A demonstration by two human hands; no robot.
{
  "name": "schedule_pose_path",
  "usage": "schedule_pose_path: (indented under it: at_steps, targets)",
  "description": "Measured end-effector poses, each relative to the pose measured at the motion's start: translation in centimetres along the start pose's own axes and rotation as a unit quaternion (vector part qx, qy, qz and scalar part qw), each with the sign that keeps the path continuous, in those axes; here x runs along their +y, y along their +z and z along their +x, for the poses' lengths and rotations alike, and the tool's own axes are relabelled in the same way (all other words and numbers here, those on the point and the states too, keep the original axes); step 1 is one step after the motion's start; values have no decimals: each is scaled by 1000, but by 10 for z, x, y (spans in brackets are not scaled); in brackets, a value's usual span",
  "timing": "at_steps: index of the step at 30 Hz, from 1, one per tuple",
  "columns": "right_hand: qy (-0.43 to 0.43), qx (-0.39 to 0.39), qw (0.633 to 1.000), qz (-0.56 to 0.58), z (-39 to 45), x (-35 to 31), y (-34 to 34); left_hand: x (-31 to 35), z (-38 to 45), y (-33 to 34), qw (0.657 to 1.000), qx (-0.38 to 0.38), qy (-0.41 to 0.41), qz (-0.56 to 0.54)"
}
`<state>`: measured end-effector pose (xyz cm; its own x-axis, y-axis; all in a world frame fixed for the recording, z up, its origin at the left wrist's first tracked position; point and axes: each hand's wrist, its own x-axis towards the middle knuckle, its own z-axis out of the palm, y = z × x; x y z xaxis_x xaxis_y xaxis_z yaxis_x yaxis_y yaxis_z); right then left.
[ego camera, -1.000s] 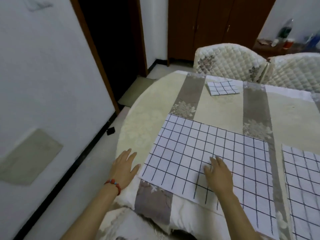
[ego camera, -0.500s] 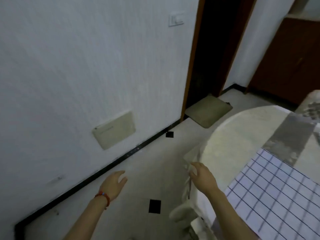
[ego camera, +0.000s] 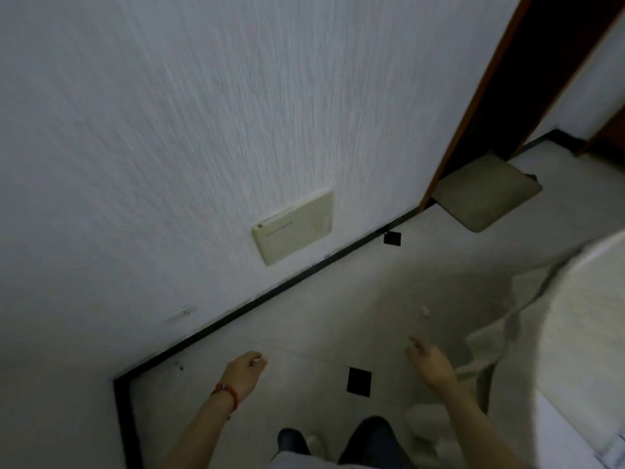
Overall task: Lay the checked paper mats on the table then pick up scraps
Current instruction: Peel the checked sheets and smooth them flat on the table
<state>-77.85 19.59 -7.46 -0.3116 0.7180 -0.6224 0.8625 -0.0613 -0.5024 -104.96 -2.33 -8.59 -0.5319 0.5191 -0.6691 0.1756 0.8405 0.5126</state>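
Note:
I look down at the pale floor beside the table. A small white scrap (ego camera: 424, 311) lies on the floor ahead of my right hand. My right hand (ego camera: 430, 362) hangs above the floor, fingers loosely apart, one finger pointing toward the scrap, and holds nothing. My left hand (ego camera: 244, 368), with a red bead bracelet on the wrist, is loosely curled over the floor and empty. The table's cream cloth edge (ego camera: 575, 299) shows at the right. A sliver of a checked mat (ego camera: 608, 450) peeks in at the bottom right corner.
A white wall with a cream cover plate (ego camera: 293, 226) fills the left. A black skirting strip (ego camera: 270, 292) runs along the floor. A grey door mat (ego camera: 487, 192) lies by the dark doorway. Black inset tiles (ego camera: 359, 381) dot the floor. My legs (ego camera: 368, 438) are below.
The view has swung left and down from the table to the floor. My right hand has left the table edge and now hovers over the floor. My left hand stayed low.

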Motion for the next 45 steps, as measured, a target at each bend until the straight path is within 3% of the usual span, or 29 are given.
schedule_pose_path:
  at_steps: [11,15,27,35,45]
  targets:
    - [113,23,988,104,107,9,-51,144,139,-2,997,-76,24,23]
    - [118,19,987,109,161,-11,-93,201,190,-11,997,-79,2,21]
    - [162,110,961,195,306,-24,-235,389,335,6,987,-125,12,100]
    - [258,178,893,324,387,4,-325,588,445,52,959,-190,77,193]
    - [349,231,804,424,443,66,-393,860,514,202,890,-294,202,286]
